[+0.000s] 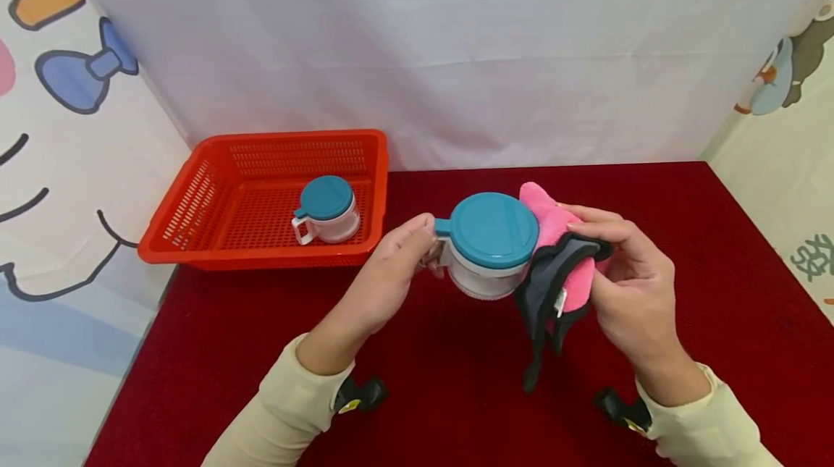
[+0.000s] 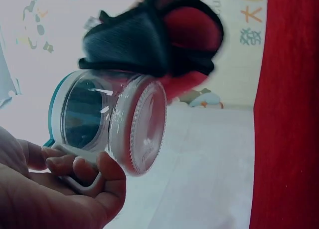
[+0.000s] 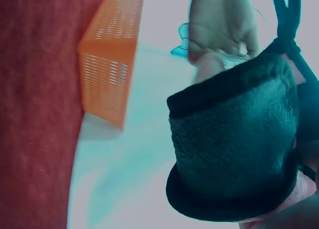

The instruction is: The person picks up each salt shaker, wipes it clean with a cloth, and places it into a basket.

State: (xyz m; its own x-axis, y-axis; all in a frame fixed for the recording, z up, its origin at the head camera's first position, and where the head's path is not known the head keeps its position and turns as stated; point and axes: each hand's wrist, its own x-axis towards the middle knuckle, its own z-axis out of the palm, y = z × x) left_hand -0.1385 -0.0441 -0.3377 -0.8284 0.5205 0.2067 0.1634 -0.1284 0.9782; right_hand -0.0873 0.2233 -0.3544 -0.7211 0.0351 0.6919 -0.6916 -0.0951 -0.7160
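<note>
Above the table, my left hand (image 1: 394, 264) grips the handle of a clear glass jar (image 1: 485, 279) with a teal lid (image 1: 494, 229). In the left wrist view the fingers curl through the handle, and the jar's ribbed base (image 2: 149, 126) shows. My right hand (image 1: 641, 282) holds a soft pink and dark grey fabric piece (image 1: 547, 271) with dark edging, a small white tag and hanging straps. It lies against the jar's right side. In the right wrist view its dark panel (image 3: 234, 144) covers most of the jar, and the right hand's fingers are largely hidden.
A red plastic basket (image 1: 228, 257) with slotted walls stands at the back left of the red table (image 1: 456, 402). Inside it, towards the right, sits a similar lidded jar (image 1: 335, 226). White cloth walls (image 1: 456, 54) with cartoon prints enclose the back and sides.
</note>
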